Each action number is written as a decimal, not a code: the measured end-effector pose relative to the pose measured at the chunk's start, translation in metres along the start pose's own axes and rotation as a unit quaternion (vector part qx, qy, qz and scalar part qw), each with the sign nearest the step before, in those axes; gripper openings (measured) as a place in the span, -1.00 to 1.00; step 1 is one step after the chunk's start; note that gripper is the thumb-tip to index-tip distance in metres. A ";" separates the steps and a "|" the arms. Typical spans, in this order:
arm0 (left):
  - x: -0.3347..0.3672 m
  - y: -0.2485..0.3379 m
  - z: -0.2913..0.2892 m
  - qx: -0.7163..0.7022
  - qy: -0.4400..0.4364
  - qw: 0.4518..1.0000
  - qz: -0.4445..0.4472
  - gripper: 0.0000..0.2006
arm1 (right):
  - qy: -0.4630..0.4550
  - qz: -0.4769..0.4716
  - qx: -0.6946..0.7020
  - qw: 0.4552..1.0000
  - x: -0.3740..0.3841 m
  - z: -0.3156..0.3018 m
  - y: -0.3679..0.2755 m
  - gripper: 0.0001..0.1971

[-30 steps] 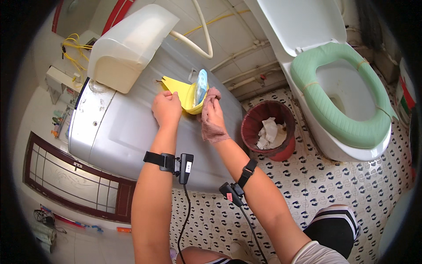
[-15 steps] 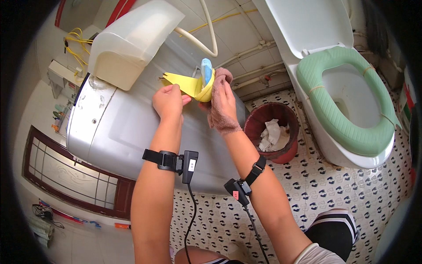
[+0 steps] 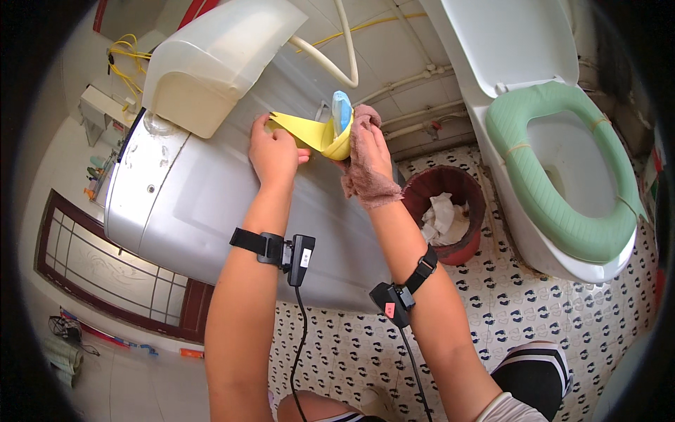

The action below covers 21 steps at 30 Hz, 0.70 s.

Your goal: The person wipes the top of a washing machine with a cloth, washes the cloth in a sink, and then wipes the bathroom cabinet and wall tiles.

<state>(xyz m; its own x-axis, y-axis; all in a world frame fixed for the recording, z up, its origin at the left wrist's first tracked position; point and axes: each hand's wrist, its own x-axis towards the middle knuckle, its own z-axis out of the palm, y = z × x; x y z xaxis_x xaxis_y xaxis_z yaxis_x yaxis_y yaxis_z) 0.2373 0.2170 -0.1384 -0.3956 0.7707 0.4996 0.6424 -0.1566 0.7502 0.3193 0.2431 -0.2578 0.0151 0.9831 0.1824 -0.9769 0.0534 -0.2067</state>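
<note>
Both grips are closed and we're working close in: our left grip (image 3: pixel 274 151) curls round the narrow end of a yellow, tapered, plastic-looking holder (image 3: pixel 306 131), while our right grip (image 3: pixel 376 151) clasps a dusty-pink, soft fabric cloth (image 3: pixel 367 181), bunched against the holder's rounded cup end. That holder sits between the two grips, over a smooth silver-grey appliance (image 3: pixel 211 204), with a slim pale-blue item (image 3: pixel 342 111) standing in its cup; quite what that is, we can't make out. For good work here, we'd want the left grip firm but light, since the tapered part looks thin and might flex. We'd lay the cloth flat along the curve, press evenly in short strokes, and turn the holder to meet it rather than twist our wrist. We'd also hold the cup mouth-up, as the blue item may be loose, and down to our right a maroon, round, open bin (image 3: pixel 464 254) holds crumpled white paper (image 3: pixel 444 218): poor spot for a slip!
</note>
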 end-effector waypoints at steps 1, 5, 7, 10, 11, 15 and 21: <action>0.002 -0.002 0.000 0.011 -0.014 1.000 -0.013 -0.50 | 0.010 0.015 -0.014 1.000 0.001 0.000 0.001 -0.57; 0.002 -0.004 -0.005 0.061 -0.040 0.997 -0.034 -0.41 | 0.026 0.068 -0.006 0.997 0.001 0.000 0.007 -0.56; -0.003 -0.002 -0.004 0.071 -0.051 0.996 -0.034 -0.40 | 0.003 0.076 -0.006 0.997 0.013 -0.011 0.013 -0.56; -0.006 0.002 -0.003 0.071 -0.061 0.995 -0.040 -0.39 | -0.034 0.083 0.033 0.995 0.021 -0.021 0.028 -0.56; -0.006 0.003 -0.003 0.060 -0.060 0.995 -0.046 -0.39 | -0.049 0.081 0.070 0.993 0.022 -0.023 0.032 -0.56; -0.006 0.002 -0.009 0.071 -0.053 0.995 -0.045 -0.39 | 0.008 0.078 0.056 0.995 0.021 -0.015 0.023 -0.58; -0.006 0.000 -0.007 0.111 -0.058 0.991 -0.035 -0.43 | -0.029 -0.015 -0.086 0.996 0.028 -0.004 -0.007 -0.51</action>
<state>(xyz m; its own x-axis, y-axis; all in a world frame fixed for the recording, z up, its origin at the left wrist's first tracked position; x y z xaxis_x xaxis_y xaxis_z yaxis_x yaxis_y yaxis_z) 0.2352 0.2084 -0.1380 -0.3742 0.8432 0.3859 0.7494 0.0299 0.6614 0.3271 0.2714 -0.2549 0.0270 0.9691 0.2450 -0.9249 0.1173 -0.3618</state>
